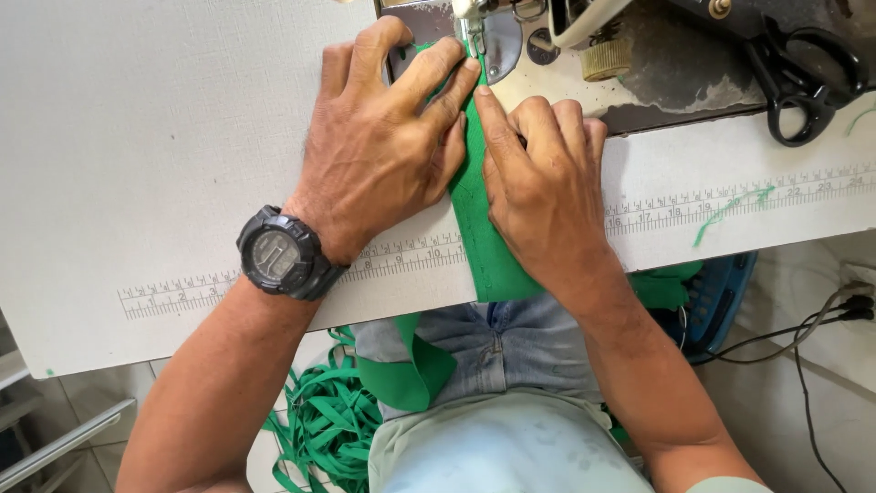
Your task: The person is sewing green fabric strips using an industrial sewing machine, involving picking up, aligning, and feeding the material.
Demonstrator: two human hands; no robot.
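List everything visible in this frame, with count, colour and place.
green fabric strip: one, green, flat on the table between both hands, running to the needle
sewing machine: one, cream and metal, top centre
scissors: one, black, top right
table: one, white, printed ruler along the front edge
green strips pile: one heap, green, on the floor
basket: one, blue, right, below the table
wristwatch: one, black, left wrist
left hand: pressing the fabric
right hand: pressing the fabric
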